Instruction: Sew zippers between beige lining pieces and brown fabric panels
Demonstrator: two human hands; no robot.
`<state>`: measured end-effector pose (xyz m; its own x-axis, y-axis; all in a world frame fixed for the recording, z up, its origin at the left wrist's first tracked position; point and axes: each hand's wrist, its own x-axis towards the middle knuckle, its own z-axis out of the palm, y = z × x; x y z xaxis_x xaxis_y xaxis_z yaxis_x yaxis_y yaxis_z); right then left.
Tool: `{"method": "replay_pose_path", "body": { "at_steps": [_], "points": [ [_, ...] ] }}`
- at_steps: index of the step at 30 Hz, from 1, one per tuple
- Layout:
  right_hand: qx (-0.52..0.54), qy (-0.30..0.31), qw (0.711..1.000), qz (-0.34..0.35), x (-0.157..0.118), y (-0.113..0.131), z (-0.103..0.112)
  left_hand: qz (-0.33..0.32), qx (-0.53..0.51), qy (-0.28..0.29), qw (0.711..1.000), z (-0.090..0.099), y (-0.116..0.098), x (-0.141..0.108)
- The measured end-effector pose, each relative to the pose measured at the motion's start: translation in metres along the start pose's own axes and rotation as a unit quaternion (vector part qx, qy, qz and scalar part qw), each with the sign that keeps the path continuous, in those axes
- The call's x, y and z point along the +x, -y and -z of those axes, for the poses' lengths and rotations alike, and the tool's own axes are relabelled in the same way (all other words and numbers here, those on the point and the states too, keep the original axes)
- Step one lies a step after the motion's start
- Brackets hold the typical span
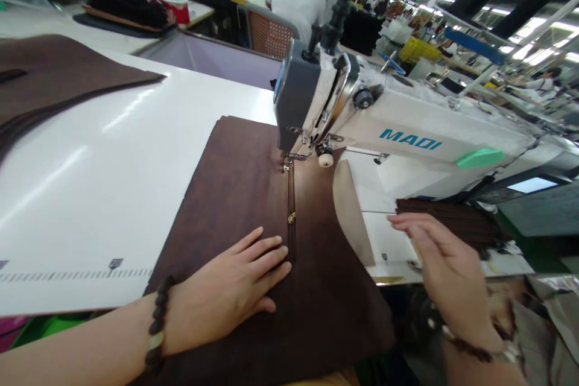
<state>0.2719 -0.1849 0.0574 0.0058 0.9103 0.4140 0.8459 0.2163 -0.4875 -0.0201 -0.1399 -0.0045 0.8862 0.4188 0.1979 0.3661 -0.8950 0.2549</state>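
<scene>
Left hand (230, 292), beaded bracelet (158, 316) on wrist, open, palm down on brown panel (239, 187), which lies on white tabletop (122, 187). 1 gold zipper pull (292, 218) on panel, beyond fingers. Sewing machine (402, 126) over panel's far part. Right hand (452, 274) raised, fingers bent, can't tell if gripping; dark stack (468, 226) behind.

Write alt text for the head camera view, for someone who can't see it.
The left hand rests on a dark brown panel with a gold-colored zipper pull, the panel's far part under a MAQI sewing machine's head. The right hand is raised, off the panel. More brown pieces lie on the white tabletop at far left.
</scene>
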Motion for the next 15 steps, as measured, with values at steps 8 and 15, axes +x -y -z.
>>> {"method": "replay_pose_path", "body": {
  "at_steps": [8,15],
  "points": [
    [-0.095,0.217,0.951,0.196,0.024,0.036,-0.094,-0.003,0.023,-0.030,0.999,-0.006,0.001,-0.002],
    [-0.129,0.210,0.951,0.187,0.019,0.024,-0.102,0.012,0.027,-0.012,0.999,-0.006,-0.002,0.001]
  ]
}}
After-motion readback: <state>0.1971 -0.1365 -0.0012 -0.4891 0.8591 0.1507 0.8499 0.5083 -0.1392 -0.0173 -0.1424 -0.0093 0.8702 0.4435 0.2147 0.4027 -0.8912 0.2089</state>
